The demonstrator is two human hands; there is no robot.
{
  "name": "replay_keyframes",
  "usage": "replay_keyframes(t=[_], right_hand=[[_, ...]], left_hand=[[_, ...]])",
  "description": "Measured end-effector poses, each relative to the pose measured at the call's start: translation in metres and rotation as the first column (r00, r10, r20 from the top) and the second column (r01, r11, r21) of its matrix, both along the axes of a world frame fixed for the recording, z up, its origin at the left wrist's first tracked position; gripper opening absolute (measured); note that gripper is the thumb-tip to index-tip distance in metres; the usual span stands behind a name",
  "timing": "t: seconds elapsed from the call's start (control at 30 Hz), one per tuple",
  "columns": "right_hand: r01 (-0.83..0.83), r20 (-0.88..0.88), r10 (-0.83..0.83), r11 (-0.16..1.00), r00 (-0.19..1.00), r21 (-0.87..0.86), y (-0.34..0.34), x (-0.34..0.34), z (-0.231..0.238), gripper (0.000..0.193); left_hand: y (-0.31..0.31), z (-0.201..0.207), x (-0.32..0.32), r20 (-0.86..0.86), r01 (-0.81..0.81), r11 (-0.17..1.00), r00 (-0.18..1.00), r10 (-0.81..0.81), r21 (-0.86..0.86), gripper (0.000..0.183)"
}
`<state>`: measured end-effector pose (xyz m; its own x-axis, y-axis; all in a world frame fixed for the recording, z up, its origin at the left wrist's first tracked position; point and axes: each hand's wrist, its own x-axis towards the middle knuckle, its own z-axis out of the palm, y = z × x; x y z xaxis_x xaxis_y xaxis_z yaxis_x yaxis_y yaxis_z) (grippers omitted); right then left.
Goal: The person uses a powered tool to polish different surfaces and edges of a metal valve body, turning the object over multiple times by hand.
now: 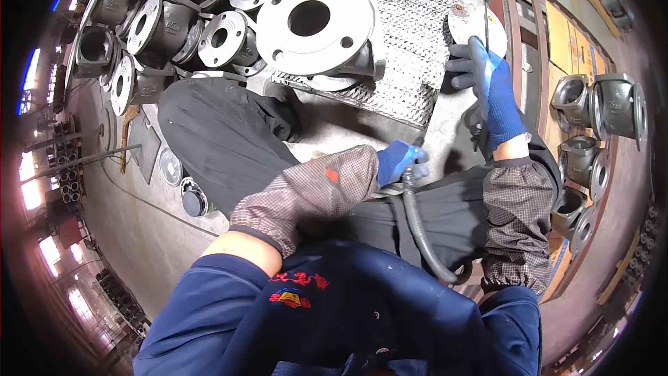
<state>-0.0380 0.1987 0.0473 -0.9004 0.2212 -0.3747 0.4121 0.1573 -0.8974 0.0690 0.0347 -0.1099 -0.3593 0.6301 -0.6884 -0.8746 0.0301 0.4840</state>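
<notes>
My left hand [399,162], in a blue and grey glove, is closed round the upper end of a grey corrugated hose [419,223], which curves down across my lap. My right hand [487,87], gloved alike, reaches forward with its fingers stretched apart. Just beyond its fingertips is a round white disc or container top [465,24] with a thin dark line across it; whether I touch it, I cannot tell. Ahead of my left hand, a large grey flanged metal casting [355,14] stands flange-up on a textured metal plate [417,42].
Several flanged castings [163,28] are stacked at the far left. More castings [616,108] stand at the right, beside a reddish-brown metal frame [511,0] and yellow-brown boards [560,38]. A small round container [194,200] sits on the floor left of my knee.
</notes>
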Motion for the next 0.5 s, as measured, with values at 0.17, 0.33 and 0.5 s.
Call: replay_keyframes(t=[0.17, 0.33, 0.5], right_hand=[[0.104, -0.186, -0.024, 0.897, 0.982, 0.430, 0.024, 0.006, 0.004, 0.044], [0.268, -0.514, 0.103, 0.757, 0.851, 0.596, 0.019, 0.020, 0.025, 0.029], [0.001, -0.199, 0.005, 0.999, 0.980, 0.032, -0.022, 0.032, 0.027, 0.034]], left_hand=[[0.006, 0.138, -0.014, -0.037, -0.116, 0.984, 0.992, 0.122, 0.134, 0.028], [-0.015, 0.203, -0.013, -0.215, -0.215, 0.962, 0.945, 0.248, 0.166, 0.046], [-0.024, 0.196, -0.007, -0.377, -0.304, 0.950, 0.873, 0.309, 0.073, 0.050]])
